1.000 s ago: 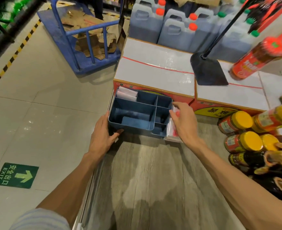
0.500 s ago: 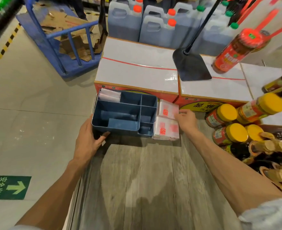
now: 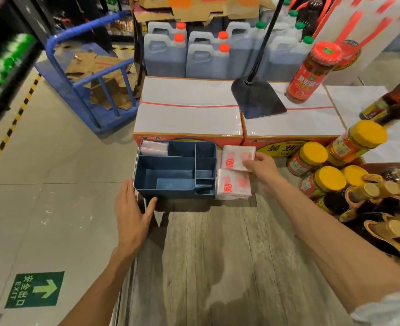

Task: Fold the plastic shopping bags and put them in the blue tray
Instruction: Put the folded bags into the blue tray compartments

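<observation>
Wood-grain counter lies nearest. Beyond it the left hand rests flat, fingers spread, against the tray corner. The right hand pinches the far bag stack — thin, slick plastic, so sheets may slide apart or unfold if lifted by one edge. The near stack touches the tray; jars crowd the right elbow — a knock seems possible.

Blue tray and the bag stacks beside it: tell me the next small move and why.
Probably lift the far stack of bags that the right hand pinches and carry it left over the blue tray. Both stacks, including the near stack, sit outside the tray's right wall, most compartments look empty, and the left hand rests open at the tray's near corner, steadying it.
</observation>
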